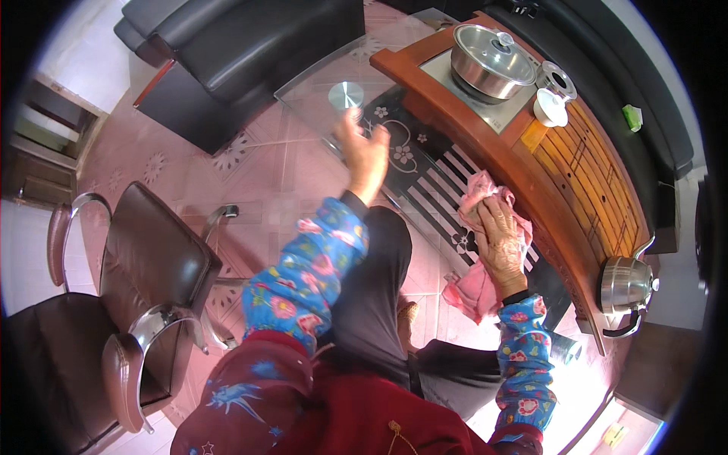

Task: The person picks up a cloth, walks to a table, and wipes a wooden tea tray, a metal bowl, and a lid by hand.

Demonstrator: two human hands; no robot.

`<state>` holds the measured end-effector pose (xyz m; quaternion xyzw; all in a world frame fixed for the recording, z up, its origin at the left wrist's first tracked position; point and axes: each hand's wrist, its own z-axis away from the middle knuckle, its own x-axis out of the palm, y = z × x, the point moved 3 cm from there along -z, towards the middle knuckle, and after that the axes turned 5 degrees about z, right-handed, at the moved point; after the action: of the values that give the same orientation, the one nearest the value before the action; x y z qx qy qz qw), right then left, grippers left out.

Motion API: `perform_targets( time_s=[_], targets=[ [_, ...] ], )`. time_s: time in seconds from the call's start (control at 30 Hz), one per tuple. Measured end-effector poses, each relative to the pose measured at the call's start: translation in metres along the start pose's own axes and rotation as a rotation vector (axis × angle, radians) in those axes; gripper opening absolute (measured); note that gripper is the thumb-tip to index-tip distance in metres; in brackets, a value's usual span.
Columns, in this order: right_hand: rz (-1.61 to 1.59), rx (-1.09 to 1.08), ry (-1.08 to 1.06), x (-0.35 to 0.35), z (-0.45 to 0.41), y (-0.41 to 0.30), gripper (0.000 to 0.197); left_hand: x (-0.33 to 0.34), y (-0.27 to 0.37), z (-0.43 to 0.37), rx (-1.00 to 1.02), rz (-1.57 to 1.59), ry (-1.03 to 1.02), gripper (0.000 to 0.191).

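Note:
My right hand (500, 239) lies with its fingers stretched over a crumpled pink cloth (473, 296). The cloth rests on a glass tabletop (412, 190) with a dark striped and flowered panel, close to the front of a curved wooden tea table (500, 145). My left hand (367, 153) is held out over the near side of the glass, fingers apart and nothing in it. It is slightly blurred. Just beyond its fingertips a round metal disc (346, 95) shows at the glass. Both forearms wear blue flowered sleeve covers.
On the tea table stand a lidded steel pot (492, 71), a white lidded cup (550, 108) and a slatted wooden tray (591, 176). A steel kettle (625, 284) sits at its right end. Black sofas (267, 45) and a brown armchair (159, 250) surround the tiled floor.

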<state>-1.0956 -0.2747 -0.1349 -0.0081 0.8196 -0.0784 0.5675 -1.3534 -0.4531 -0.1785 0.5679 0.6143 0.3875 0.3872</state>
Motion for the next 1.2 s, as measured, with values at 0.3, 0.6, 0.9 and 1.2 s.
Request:
perform_targets(
  time_s=[0.3, 0.6, 0.9, 1.2],
  targets=[
    [-0.251, -0.235, 0.042, 0.092, -0.146, -0.083, 0.032, -0.032, -0.024, -0.090, 0.233, -0.409, -0.085, 0.073],
    [-0.600, -0.243, 0.038, 0.083, -0.197, -0.079, 0.036, -0.034, 0.046, 0.006, 0.386, -0.085, -0.202, 0.055],
    [-0.599, -0.171, -0.003, 0.057, -0.074, -0.073, 0.029, -0.034, 0.042, 0.009, 0.245, -0.005, -0.352, 0.023],
    [-1.220, 0.311, 0.342, -0.028, -0.029, -0.086, 0.035, -0.047, 0.112, 0.073, 0.180, 0.238, -0.834, 0.038]
  ],
)
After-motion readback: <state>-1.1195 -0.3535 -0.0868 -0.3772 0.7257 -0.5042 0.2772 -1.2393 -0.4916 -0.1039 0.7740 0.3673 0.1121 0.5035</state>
